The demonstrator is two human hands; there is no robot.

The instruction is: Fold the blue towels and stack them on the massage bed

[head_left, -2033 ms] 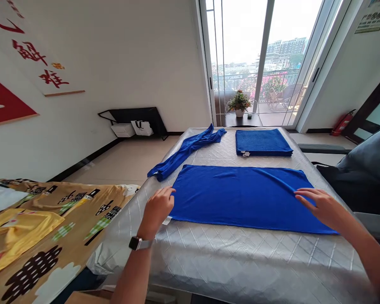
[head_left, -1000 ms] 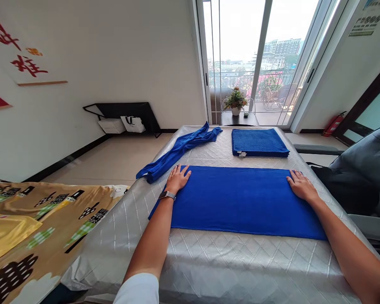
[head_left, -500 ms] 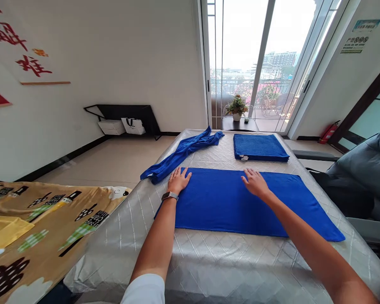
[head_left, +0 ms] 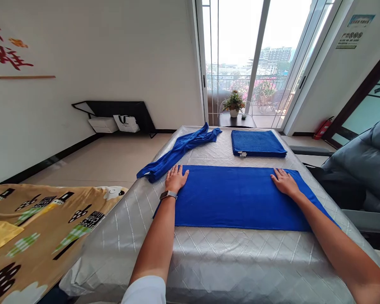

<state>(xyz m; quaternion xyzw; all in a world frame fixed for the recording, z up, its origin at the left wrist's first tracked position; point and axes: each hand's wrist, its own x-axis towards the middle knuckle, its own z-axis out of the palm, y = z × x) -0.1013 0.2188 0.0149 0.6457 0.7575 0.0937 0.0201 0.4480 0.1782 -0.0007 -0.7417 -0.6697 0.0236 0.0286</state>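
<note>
A blue towel lies spread flat and wide across the silver quilted cover in front of me. My left hand rests flat near the towel's far left corner, fingers apart. Toward the far right corner, my right hand presses flat on the cloth with its fingers outstretched. Beyond my left hand lies a crumpled blue towel, bunched into a long strip. A neat stack of folded blue towels with a white tag sits farther back on the right.
A patterned tan blanket covers a surface to the left. On the right stands a chair with a grey padded jacket or cushion on it. A potted plant stands on a small table by the glass door, and a fire extinguisher by the wall.
My right hand has slid rightward across the spread towel, from near its middle to near its right end. The left hand stays in place. The view has shifted slightly.
</note>
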